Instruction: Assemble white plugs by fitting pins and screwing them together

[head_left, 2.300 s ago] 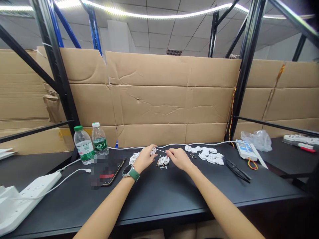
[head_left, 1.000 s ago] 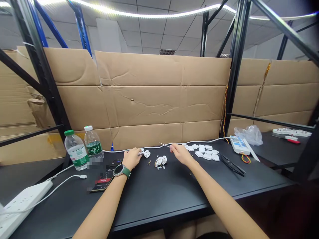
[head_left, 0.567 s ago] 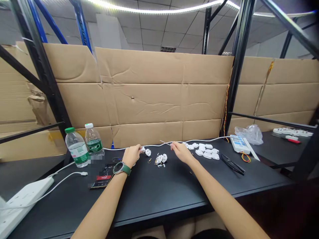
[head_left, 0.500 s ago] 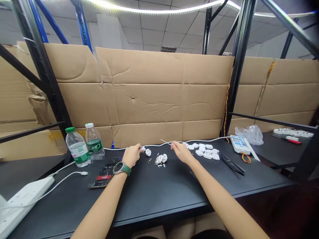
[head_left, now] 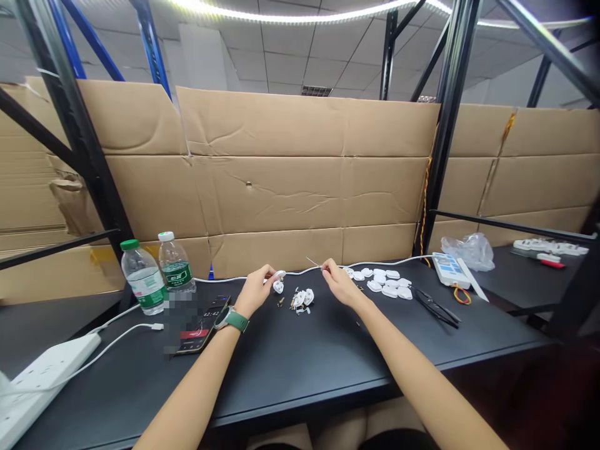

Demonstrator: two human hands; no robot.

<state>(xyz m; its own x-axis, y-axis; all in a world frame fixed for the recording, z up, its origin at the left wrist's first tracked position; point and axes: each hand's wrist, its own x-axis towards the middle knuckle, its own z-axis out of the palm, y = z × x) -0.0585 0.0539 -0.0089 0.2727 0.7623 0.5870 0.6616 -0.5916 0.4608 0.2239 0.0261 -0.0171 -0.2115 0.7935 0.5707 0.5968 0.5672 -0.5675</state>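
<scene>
Far left: we see a white plastic power strip (head_left: 32,381) lying on the black tabletop (head_left: 300,369), with a thin white charging cable (head_left: 117,337) trailing over it.
Bottles: two clear plastic water bottles, one with a green cap (head_left: 140,278) and one with a white cap (head_left: 174,264), stand side by side near the back edge.
Phone: a dark smartphone (head_left: 204,315) lies flat just left of our left wrist (part of it is blurred).
Left hand: our left hand (head_left: 255,290), with a green-strapped watch (head_left: 230,320) on the wrist, is raised a little off the tabletop; its fingers (head_left: 269,272) pinch a small white plastic plug part (head_left: 280,274).
Below it: another small white plug shell (head_left: 278,287) lies on the tabletop, just beneath the pinched one.
Centre: a small heap of white plug pieces with metal pins (head_left: 302,299) lies between our hands.
Right hand: our right hand (head_left: 340,284) has its fingers (head_left: 324,269) closed narrow on a thin pale rod-like tool (head_left: 312,262), its tip pointing left towards the held part, not touching it.
Right: a cluster of white oval plug covers (head_left: 387,284) lies just beyond the right hand; black pliers (head_left: 435,307) are further right.
</scene>
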